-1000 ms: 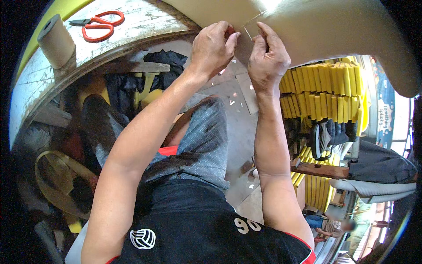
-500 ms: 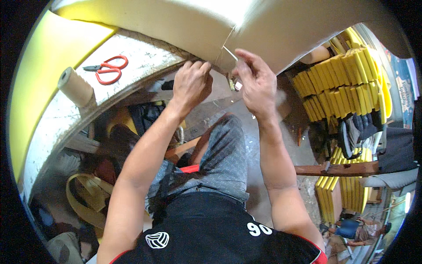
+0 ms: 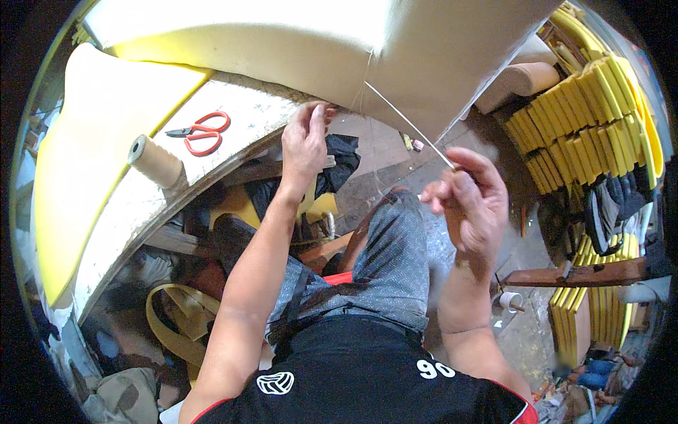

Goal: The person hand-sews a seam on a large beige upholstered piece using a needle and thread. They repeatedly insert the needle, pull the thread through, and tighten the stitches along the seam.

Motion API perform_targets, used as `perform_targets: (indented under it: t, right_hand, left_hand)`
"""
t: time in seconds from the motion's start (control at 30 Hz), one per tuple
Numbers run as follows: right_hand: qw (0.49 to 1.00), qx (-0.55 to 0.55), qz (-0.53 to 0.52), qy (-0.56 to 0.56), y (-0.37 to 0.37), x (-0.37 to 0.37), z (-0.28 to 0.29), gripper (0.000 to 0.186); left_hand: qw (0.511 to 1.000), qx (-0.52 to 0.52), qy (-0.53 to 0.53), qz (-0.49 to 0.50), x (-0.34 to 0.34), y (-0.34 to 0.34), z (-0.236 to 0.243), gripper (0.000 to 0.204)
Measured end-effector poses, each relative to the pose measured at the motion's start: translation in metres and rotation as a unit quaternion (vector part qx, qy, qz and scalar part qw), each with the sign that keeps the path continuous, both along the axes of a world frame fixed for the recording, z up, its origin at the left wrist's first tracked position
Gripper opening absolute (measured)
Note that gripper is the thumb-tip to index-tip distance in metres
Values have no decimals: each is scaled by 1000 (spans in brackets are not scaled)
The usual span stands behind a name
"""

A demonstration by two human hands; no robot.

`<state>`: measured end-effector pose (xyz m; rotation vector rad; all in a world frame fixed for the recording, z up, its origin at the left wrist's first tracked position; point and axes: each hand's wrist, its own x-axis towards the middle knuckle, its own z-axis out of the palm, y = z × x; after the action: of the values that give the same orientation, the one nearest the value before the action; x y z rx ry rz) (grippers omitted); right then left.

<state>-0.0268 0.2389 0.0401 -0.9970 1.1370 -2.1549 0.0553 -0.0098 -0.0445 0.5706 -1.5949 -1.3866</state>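
My right hand (image 3: 477, 201) pinches one end of a long thin needle (image 3: 409, 126), which slants up and left across the tan covered panel (image 3: 438, 63). Fine thread (image 3: 370, 67) runs from a seam in the panel to the needle's far tip, and a loose strand hangs below. Something small and white shows by my right fingertips. At the panel's lower edge, my left hand (image 3: 306, 145) has its fingers curled together; what they grip is hidden. Left of it, red-handled scissors (image 3: 205, 134) and a tan thread spool (image 3: 155, 161) rest on the white worktable (image 3: 240, 104).
A yellow sheet (image 3: 85, 155) covers the table's left side. Stacked yellow-edged pads (image 3: 579, 120) stand at the right, near a tan roll (image 3: 533, 78). A wooden bar (image 3: 572, 274) juts in at right. My knees are under the work, and a small box (image 3: 418, 145) lies on the floor.
My right hand has moved down and right, away from the panel, exposing much more of the needle. My left hand has loosened from a fist but stays by the panel's edge. The view has shifted.
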Motion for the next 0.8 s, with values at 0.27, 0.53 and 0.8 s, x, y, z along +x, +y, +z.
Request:
perform_targets:
  t: [0.27, 0.53, 0.8]
  right_hand:
    - [987, -153, 18, -53, 72, 3, 16, 36]
    - [999, -27, 6, -46, 70, 17, -13, 29]
    - [998, -18, -10, -53, 75, 12, -14, 28]
  left_hand:
    - [968, -135, -197, -73, -17, 2, 41, 22]
    - [976, 160, 16, -145, -18, -10, 8, 25]
    - [958, -203, -195, -54, -18, -4, 30, 19]
